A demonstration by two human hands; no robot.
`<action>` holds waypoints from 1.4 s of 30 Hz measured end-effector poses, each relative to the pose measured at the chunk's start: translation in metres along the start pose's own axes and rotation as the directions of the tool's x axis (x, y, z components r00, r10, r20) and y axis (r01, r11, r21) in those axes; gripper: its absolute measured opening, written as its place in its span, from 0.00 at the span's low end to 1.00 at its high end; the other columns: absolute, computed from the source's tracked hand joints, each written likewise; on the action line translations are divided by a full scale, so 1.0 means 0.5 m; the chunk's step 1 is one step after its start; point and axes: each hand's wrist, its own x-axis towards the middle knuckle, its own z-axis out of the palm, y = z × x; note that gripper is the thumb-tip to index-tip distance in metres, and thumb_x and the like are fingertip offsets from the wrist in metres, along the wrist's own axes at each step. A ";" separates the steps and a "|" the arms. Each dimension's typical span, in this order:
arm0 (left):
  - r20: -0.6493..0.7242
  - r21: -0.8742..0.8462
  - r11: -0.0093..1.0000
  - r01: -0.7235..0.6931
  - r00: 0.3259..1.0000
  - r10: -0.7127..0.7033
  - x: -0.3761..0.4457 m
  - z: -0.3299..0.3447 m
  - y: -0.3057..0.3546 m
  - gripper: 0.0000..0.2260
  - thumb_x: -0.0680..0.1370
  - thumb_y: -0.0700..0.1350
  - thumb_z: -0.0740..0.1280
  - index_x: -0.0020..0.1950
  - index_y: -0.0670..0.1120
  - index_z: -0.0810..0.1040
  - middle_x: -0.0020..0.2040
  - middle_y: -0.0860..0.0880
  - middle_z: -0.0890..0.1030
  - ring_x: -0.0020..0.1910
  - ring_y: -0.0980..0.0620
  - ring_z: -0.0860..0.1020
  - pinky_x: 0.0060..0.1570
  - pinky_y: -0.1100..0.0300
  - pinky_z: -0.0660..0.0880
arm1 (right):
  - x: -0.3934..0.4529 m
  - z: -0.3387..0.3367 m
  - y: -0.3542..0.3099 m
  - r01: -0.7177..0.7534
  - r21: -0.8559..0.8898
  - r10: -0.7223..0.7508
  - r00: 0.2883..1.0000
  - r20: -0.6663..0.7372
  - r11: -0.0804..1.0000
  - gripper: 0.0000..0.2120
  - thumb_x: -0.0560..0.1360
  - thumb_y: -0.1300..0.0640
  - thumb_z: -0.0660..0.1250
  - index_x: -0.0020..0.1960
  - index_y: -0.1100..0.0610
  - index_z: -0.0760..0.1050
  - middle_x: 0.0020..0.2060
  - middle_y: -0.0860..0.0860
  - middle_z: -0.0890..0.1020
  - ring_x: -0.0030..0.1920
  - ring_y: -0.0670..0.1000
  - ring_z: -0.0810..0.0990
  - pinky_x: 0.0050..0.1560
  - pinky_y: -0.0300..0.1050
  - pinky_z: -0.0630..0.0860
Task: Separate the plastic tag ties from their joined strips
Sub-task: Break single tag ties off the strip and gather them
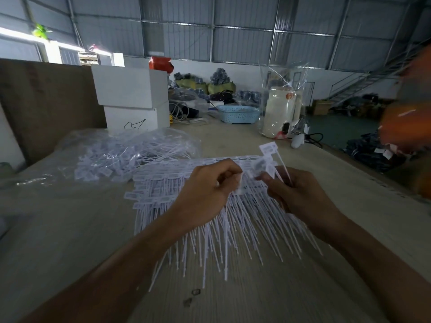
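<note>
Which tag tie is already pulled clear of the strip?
The tag tie held by the right hand: its label stands above the joined strips, at the row's right end. The rest lie connected.

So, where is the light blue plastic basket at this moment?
In the head view the light blue basket sits at the far end of the table, right of centre, between the white boxes and the bagged cream-coloured appliance.

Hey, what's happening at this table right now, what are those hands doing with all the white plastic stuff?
A person is pulling white plastic tag ties apart. The left hand grips the joined strip of ties, which fans out across the wooden table. The right hand pinches separated ties that stick up from its fingers. Most of the strip looks unseparated. A clear bag of tag ties lies behind on the left, with white boxes and a blue basket farther back.
</note>
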 end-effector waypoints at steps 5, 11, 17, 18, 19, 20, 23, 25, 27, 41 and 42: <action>-0.041 0.037 0.997 -0.068 0.997 0.069 0.004 -0.011 0.003 0.02 0.78 0.45 0.70 0.48 0.48 0.82 0.40 0.57 0.82 0.41 0.60 0.80 0.41 0.72 0.71 | 0.003 -0.009 0.009 -0.026 0.030 0.025 0.998 0.051 0.999 0.19 0.81 0.50 0.61 0.38 0.57 0.82 0.23 0.49 0.73 0.23 0.45 0.66 0.26 0.34 0.64; -0.049 0.088 0.977 -0.196 0.978 0.201 0.005 -0.014 0.011 0.03 0.76 0.43 0.73 0.47 0.44 0.84 0.42 0.53 0.84 0.41 0.58 0.80 0.43 0.65 0.75 | 0.013 -0.015 0.021 -0.035 -0.046 0.032 0.997 -0.070 0.998 0.18 0.82 0.54 0.62 0.37 0.56 0.81 0.22 0.50 0.74 0.22 0.43 0.69 0.26 0.31 0.66; -0.031 0.074 0.972 -0.221 0.974 0.224 0.006 -0.020 0.015 0.03 0.76 0.43 0.73 0.46 0.44 0.85 0.42 0.52 0.84 0.41 0.59 0.80 0.45 0.65 0.75 | 0.026 -0.027 0.032 -0.093 -0.082 0.063 0.947 -0.314 0.992 0.18 0.83 0.52 0.60 0.37 0.55 0.78 0.23 0.48 0.76 0.21 0.40 0.70 0.28 0.37 0.67; -0.024 0.080 0.970 -0.231 0.972 0.233 0.005 -0.022 0.013 0.03 0.76 0.43 0.73 0.46 0.44 0.85 0.42 0.52 0.84 0.41 0.59 0.81 0.45 0.64 0.76 | 0.030 -0.049 0.036 -0.130 0.022 0.127 0.903 -0.410 0.991 0.18 0.82 0.52 0.60 0.37 0.55 0.78 0.23 0.46 0.76 0.22 0.40 0.70 0.29 0.40 0.65; -0.026 0.090 0.967 -0.236 0.971 0.240 0.003 -0.023 0.010 0.04 0.76 0.43 0.73 0.47 0.43 0.84 0.42 0.52 0.84 0.41 0.59 0.80 0.44 0.64 0.76 | 0.032 -0.069 0.039 -0.146 0.123 0.188 0.860 -0.475 0.982 0.18 0.83 0.52 0.60 0.37 0.55 0.77 0.23 0.46 0.76 0.23 0.40 0.69 0.30 0.42 0.64; -0.037 0.107 0.966 -0.236 0.970 0.241 0.004 -0.025 0.007 0.04 0.76 0.44 0.73 0.47 0.43 0.84 0.42 0.52 0.84 0.41 0.59 0.80 0.44 0.64 0.75 | 0.031 -0.083 0.044 -0.157 0.176 0.225 0.840 -0.493 0.972 0.18 0.83 0.52 0.60 0.37 0.55 0.77 0.23 0.46 0.76 0.24 0.42 0.69 0.31 0.43 0.64; -0.070 0.155 0.966 -0.205 0.973 0.218 0.005 -0.024 -0.001 0.06 0.75 0.45 0.74 0.49 0.43 0.83 0.44 0.51 0.83 0.41 0.57 0.78 0.44 0.65 0.73 | 0.025 -0.077 0.049 -0.244 0.168 0.292 0.872 -0.393 0.955 0.19 0.84 0.50 0.57 0.39 0.56 0.77 0.25 0.47 0.78 0.28 0.46 0.72 0.34 0.44 0.67; -0.057 0.166 0.969 -0.185 0.979 0.197 0.002 -0.019 -0.003 0.06 0.75 0.44 0.74 0.50 0.45 0.82 0.45 0.51 0.82 0.42 0.56 0.77 0.44 0.61 0.73 | 0.021 -0.052 0.034 -0.241 0.181 0.288 0.905 -0.312 0.953 0.19 0.85 0.50 0.56 0.41 0.57 0.76 0.27 0.48 0.80 0.27 0.46 0.75 0.32 0.43 0.73; -0.037 0.149 0.972 -0.180 0.982 0.187 0.000 -0.013 -0.001 0.06 0.75 0.43 0.74 0.51 0.46 0.82 0.46 0.52 0.82 0.43 0.56 0.77 0.45 0.59 0.73 | 0.017 -0.030 0.017 -0.212 0.251 0.270 0.935 -0.229 0.945 0.18 0.85 0.50 0.54 0.43 0.57 0.74 0.30 0.50 0.81 0.27 0.48 0.77 0.27 0.40 0.75; -0.020 0.156 0.978 -0.138 0.989 0.143 -0.003 0.006 0.002 0.12 0.77 0.45 0.71 0.60 0.47 0.81 0.56 0.53 0.82 0.55 0.57 0.78 0.57 0.66 0.72 | -0.002 0.032 0.006 -0.363 0.455 0.339 0.931 0.138 0.813 0.18 0.76 0.43 0.66 0.38 0.56 0.79 0.24 0.46 0.61 0.23 0.46 0.58 0.24 0.37 0.56; -0.013 0.186 0.977 -0.109 0.994 0.113 -0.002 0.001 -0.003 0.13 0.77 0.45 0.71 0.62 0.48 0.80 0.58 0.53 0.82 0.57 0.56 0.78 0.59 0.62 0.73 | 0.000 0.030 0.008 -0.378 0.483 0.354 0.924 0.143 0.790 0.18 0.78 0.44 0.65 0.38 0.57 0.78 0.23 0.46 0.61 0.23 0.46 0.58 0.23 0.37 0.57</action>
